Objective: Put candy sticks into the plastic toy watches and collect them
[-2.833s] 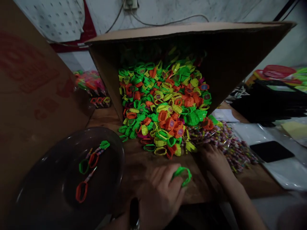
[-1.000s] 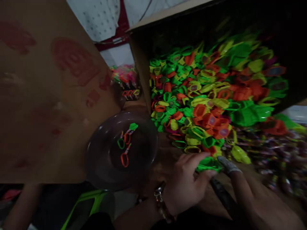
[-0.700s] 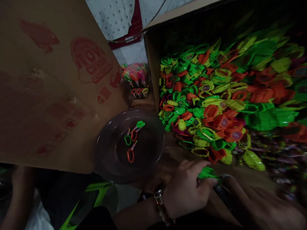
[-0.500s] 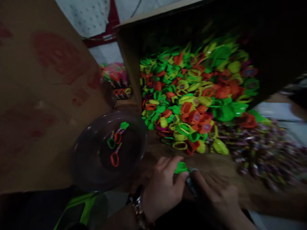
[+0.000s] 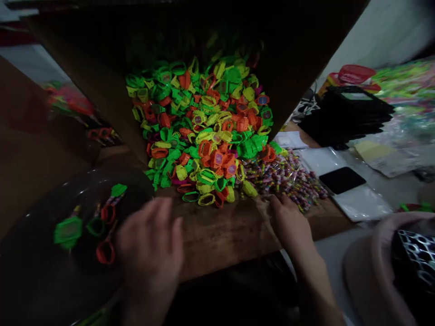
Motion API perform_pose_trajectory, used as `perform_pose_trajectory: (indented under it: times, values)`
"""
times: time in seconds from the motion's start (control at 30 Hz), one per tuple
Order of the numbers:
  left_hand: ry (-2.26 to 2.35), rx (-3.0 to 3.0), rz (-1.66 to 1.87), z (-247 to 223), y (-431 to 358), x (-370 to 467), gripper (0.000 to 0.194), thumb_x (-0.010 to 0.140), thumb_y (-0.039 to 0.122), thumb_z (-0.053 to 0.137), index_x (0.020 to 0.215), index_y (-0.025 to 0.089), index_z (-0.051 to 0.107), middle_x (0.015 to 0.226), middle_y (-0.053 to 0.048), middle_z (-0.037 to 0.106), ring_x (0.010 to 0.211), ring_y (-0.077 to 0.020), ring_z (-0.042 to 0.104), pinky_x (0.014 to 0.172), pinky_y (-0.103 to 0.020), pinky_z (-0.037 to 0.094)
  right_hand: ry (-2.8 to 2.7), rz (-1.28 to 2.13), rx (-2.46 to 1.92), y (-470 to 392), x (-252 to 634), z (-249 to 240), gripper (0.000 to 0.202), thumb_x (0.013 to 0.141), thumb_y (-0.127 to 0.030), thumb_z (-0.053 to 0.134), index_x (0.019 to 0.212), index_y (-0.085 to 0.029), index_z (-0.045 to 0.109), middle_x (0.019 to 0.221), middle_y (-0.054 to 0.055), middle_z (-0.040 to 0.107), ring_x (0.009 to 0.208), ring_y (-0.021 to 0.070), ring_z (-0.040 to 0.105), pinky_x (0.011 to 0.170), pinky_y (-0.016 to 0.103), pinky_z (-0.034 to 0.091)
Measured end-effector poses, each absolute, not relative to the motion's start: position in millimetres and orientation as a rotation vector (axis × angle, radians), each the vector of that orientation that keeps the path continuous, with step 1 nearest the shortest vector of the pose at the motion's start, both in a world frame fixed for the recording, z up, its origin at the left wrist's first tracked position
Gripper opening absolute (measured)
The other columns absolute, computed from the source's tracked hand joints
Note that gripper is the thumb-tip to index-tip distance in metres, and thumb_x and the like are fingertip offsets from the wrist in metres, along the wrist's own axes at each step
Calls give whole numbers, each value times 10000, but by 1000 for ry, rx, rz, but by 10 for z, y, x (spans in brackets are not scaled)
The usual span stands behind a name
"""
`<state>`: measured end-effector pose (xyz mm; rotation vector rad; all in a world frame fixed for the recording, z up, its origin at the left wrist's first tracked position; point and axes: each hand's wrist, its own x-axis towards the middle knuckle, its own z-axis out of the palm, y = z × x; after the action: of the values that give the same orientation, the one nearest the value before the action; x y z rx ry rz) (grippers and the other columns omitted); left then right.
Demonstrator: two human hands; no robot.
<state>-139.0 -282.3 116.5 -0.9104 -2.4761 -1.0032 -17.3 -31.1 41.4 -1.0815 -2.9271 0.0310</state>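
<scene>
Left grip [image 5: 149, 244] hangs released beside the dark bowl [image 5: 41, 280]; right grip [image 5: 288, 222], empty, fingers the wrapped candies [image 5: 285, 176], apparently picking one for another toy watch [image 5: 207, 174].

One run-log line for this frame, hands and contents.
left hand: open, empty, beside dark bowl | right hand: open, at wrapped candy pile | bowl: green toy watch inside

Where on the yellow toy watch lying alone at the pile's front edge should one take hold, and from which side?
Probably grip the yellow toy watch by its open strap loop, thumb and finger pinching the near band. Come from the front, over the bare wooden table, since the pile of toy watches crowds it behind. The right hand is nearest.
</scene>
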Motion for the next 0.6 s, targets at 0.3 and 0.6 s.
perform_pose_trajectory:
  times: [0.3,0.6]
  values:
    - [-2826,-1106,-776,240,-1971,-1670,298,815,131,578,1112,152,601,1148,-140,594,1066,-309,524,907,-492,441,-2888,-25,-1189,-322,-186,111,193,811,-79,444,934,-106,590,918,155,624,834,234,601,689,303,423]
    - [-2791,-1056,-1284,451,-2203,-1504,322,810,304,642,1097,186,557,926,-38,657,720,-135,607,671,-261,523,-2413,1031,-897,-340,-242,334,246,766,-152,466,996,-171,552,805,65,656,721,200,626,640,303,478]
